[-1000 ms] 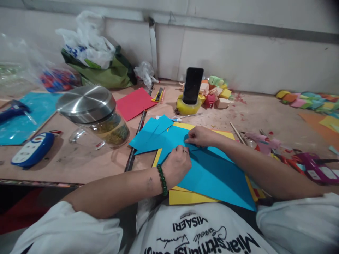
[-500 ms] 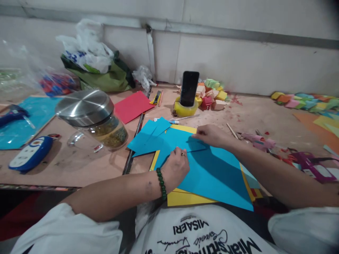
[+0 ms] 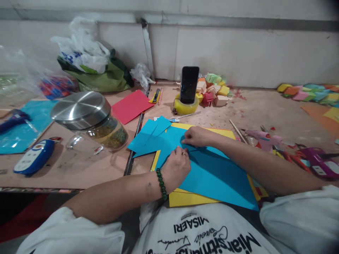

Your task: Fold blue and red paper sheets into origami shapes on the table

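Note:
A small piece of blue paper (image 3: 194, 149) lies between my hands, hard to tell from the large blue sheet (image 3: 214, 180) under it. My left hand (image 3: 177, 165), with a green bead bracelet at the wrist, has its fingers curled down on the piece's near-left edge. Opposite it, my right hand (image 3: 197, 137) pinches the piece, close to the left fingertips. Both sets of fingertips are partly hidden. Yellow sheets (image 3: 190, 199) show beneath the blue sheet. Several cut blue pieces (image 3: 148, 135) overlap at its upper left corner.
A lidded glass mug (image 3: 113, 135) stands left, near a blue-and-white remote-like device (image 3: 34, 157). Behind are a red sheet (image 3: 132, 106), a yellow cutter (image 3: 155, 96), a phone (image 3: 189, 84) in a yellow tape roll (image 3: 185, 108), and folded paper blocks (image 3: 212, 90). A purple glue gun (image 3: 321, 162) lies right.
My right hand has moved left and slightly toward me, closing in on my left hand. My left hand stays almost where it was. The view has shifted slightly.

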The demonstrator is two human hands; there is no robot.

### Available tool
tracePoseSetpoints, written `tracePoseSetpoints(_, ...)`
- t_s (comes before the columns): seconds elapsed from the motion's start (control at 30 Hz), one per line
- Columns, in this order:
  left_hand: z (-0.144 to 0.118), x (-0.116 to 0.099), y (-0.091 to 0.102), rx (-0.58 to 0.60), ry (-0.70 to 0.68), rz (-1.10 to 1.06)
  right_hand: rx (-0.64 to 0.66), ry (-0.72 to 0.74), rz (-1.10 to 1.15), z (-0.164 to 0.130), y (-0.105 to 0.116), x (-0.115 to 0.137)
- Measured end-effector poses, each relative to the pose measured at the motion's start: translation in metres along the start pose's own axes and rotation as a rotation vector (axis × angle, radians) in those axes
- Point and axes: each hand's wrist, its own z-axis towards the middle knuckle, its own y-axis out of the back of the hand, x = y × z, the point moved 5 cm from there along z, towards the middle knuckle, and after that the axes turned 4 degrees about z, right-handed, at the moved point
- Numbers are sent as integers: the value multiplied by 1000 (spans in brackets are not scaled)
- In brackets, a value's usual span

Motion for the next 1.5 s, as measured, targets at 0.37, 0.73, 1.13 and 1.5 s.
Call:
tracePoseSetpoints(0.37,2,5,-4,-8,-1,-59,-95,-207,96,-33,10,-81)
tracePoseSetpoints(0.73,10,15,-3,-50,-52,-122,-226,-76,84,-35,8,-60)
tracePoseSetpoints(1.13,16,29,-1,63,-122,-172,-171,59,81,-36,3,-72)
tracePoseSetpoints(1.5,7,17,-5,30,12,-78,-201,-79,-110,-20,3,-20)
